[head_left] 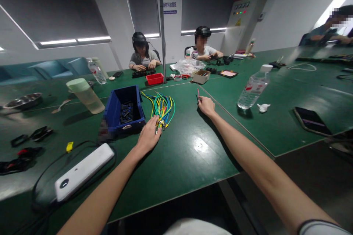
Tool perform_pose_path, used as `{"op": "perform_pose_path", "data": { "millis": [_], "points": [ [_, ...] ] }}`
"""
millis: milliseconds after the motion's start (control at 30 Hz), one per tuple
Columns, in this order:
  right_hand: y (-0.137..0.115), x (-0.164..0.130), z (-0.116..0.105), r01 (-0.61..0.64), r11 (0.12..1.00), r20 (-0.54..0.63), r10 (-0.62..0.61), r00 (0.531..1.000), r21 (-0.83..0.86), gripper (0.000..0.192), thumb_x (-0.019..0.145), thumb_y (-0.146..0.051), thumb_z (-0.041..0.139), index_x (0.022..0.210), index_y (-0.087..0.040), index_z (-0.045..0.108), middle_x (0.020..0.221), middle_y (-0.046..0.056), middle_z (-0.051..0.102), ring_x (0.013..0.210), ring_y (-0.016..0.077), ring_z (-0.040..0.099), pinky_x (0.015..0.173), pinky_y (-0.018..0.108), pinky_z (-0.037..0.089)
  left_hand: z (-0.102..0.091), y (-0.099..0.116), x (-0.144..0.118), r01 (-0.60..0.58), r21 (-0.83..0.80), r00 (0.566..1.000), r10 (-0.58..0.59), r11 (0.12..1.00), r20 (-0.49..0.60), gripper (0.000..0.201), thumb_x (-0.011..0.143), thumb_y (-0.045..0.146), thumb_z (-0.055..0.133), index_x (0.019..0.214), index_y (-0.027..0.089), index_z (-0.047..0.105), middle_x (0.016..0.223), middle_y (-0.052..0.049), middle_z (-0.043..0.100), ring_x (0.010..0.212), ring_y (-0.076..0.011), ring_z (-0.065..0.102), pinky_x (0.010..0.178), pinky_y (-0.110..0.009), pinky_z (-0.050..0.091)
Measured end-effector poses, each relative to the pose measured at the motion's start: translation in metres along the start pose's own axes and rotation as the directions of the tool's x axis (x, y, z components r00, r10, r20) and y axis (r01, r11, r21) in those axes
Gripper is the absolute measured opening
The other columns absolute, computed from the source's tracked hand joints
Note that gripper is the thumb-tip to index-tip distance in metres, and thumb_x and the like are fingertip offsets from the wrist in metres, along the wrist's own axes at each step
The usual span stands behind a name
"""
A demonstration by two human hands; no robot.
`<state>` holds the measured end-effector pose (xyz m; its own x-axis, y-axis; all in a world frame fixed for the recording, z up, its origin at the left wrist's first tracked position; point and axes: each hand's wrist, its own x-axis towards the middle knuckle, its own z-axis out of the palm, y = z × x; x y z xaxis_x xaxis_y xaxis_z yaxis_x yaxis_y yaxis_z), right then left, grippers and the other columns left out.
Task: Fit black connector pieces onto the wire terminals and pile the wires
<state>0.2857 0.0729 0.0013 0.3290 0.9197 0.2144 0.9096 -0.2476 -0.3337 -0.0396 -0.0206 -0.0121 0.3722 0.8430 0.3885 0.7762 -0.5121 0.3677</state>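
Observation:
A loose bundle of yellow, green and blue wires (170,107) with metal terminals lies on the green table. My left hand (149,134) is at its near end, with the terminals between thumb and fingers. Some of the left fingertips are hidden among the wires. To the right, my right hand (206,105) is closed in a pinch on a short red wire (198,93), which sticks up beyond the fingers. That hand rests low over the table, apart from the bundle. A blue bin (111,117) holding small black parts stands just left of the bundle.
A white power bank-like device (84,172) with a cable lies at front left. Bottles (86,97) (253,88) stand on both sides. A phone (311,120) lies at right. Across the table are a red tray (154,78), a small box (201,76) and other people.

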Motion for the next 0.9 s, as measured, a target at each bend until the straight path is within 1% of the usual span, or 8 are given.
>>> {"op": "perform_pose_path", "data": {
  "millis": [167,367,600,733,900],
  "points": [
    [-0.002,0.000,0.000,0.026,0.999,0.038,-0.025,0.999,-0.045,0.031,0.090,-0.030,0.044,0.113,-0.026,0.065,0.106,0.012,0.068,0.101,0.0260,0.063,0.081,0.033,0.046,0.000,0.001,-0.001,0.016,0.031,1.000,-0.016,0.999,0.001,0.058,0.086,0.034,0.047,0.138,0.012,0.035,0.136,-0.017,0.048,0.129,-0.0268,0.043,0.106,-0.044,0.037],
    [-0.005,0.006,0.001,0.050,0.997,0.048,-0.047,0.998,-0.064,0.028,0.084,-0.021,0.051,0.106,-0.025,0.069,0.104,0.013,0.068,0.098,0.0279,0.064,0.080,0.035,0.046,-0.001,0.002,-0.001,0.008,0.066,0.999,-0.010,0.998,0.032,0.058,0.085,0.035,0.049,0.137,0.011,0.037,0.136,-0.016,0.048,0.130,-0.0282,0.040,0.107,-0.044,0.036],
    [-0.002,0.019,0.006,0.059,0.996,0.044,-0.057,0.997,-0.064,0.033,0.082,-0.017,0.049,0.107,-0.028,0.068,0.106,0.011,0.068,0.099,0.0288,0.064,0.079,0.036,0.047,-0.003,0.003,-0.001,0.033,0.044,0.999,-0.035,0.998,0.038,0.057,0.086,0.033,0.047,0.137,0.010,0.035,0.137,-0.018,0.047,0.128,-0.0262,0.043,0.107,-0.044,0.035],
    [-0.002,0.021,0.008,0.060,0.995,0.034,-0.057,0.998,-0.078,0.036,0.081,-0.018,0.050,0.110,-0.029,0.067,0.107,0.011,0.068,0.099,0.0291,0.064,0.079,0.037,0.047,-0.002,0.002,0.000,0.014,0.060,0.999,-0.016,0.998,0.041,0.056,0.087,0.034,0.047,0.137,0.011,0.035,0.136,-0.016,0.047,0.128,-0.0265,0.042,0.106,-0.044,0.036],
    [-0.003,0.020,0.006,0.047,0.996,0.047,-0.044,0.998,-0.081,0.034,0.082,-0.020,0.051,0.111,-0.027,0.067,0.108,0.012,0.067,0.099,0.0283,0.063,0.080,0.036,0.047,0.000,-0.001,0.000,-0.003,0.071,0.999,0.001,0.997,0.036,0.053,0.088,0.034,0.045,0.136,0.013,0.036,0.135,-0.015,0.049,0.128,-0.0265,0.042,0.105,-0.044,0.037]
  ]
}}
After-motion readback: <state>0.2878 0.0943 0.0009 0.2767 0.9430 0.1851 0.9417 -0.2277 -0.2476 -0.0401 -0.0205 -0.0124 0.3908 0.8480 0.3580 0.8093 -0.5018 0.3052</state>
